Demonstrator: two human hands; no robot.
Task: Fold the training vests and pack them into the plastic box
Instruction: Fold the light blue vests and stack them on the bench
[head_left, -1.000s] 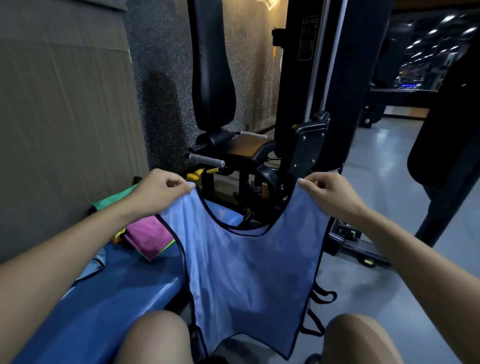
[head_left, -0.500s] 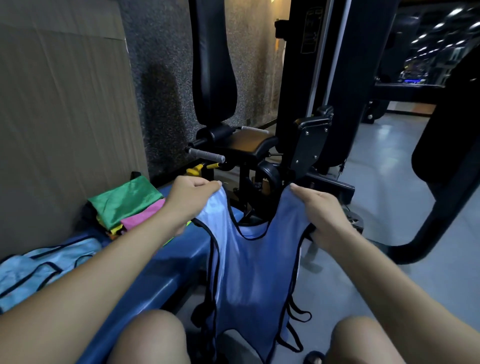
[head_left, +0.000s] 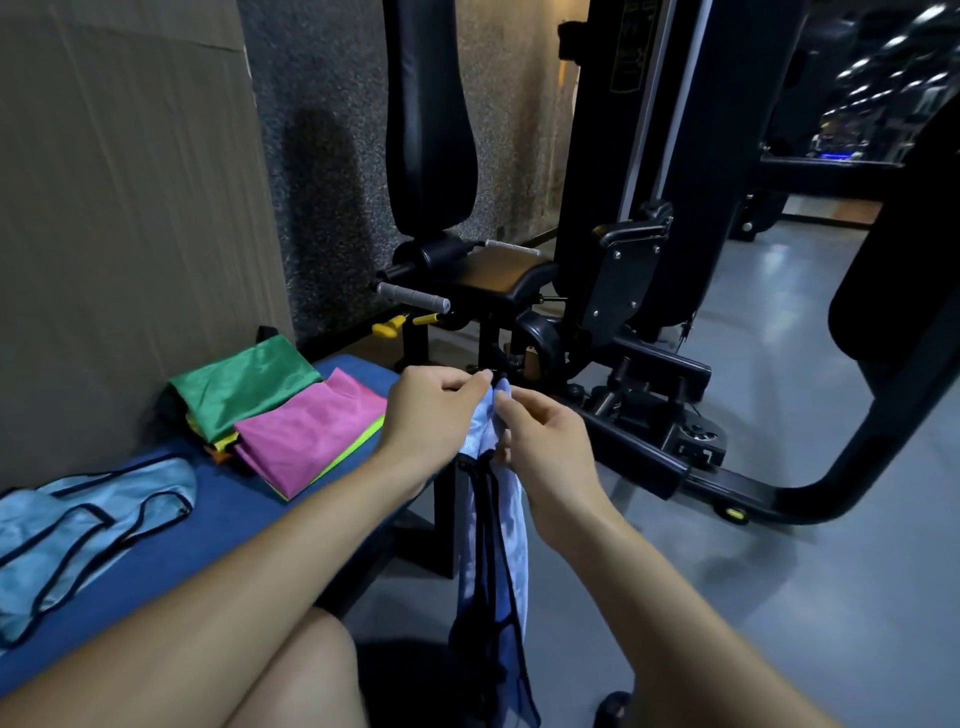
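Gym machine (head_left: 613, 249), black steel frame w/ padded vinyl seat and back, fills the bkgd; grey floor to the right. Blue bench (head_left: 218, 519), smooth padded top, runs along the left.

Change: the blue vest (head_left: 498, 525), held spread wide by its shoulders a sec ago, is now halved lengthwise. Both hands have come together at the top, so the shoulder straps meet and the body hangs as a narrow strip betw. the knees, clear of the bench. Judged: first fold done; cross-fold and stacking still to go. No plastic box in view.

Left hand (head_left: 431, 410) pinches the strap tops, fingers curled. Right hand (head_left: 540, 436) pinches the same bunch, just beside the left.

Vest fabric: thin, slightly shiny mesh, limp, black piping on edges.

On the bench: light-blue vest (head_left: 78, 530) lying flat, unfolded, dark-trimmed loops. Folded stack (head_left: 291, 415), pink over lime, glossy green on top at back, near the wall.
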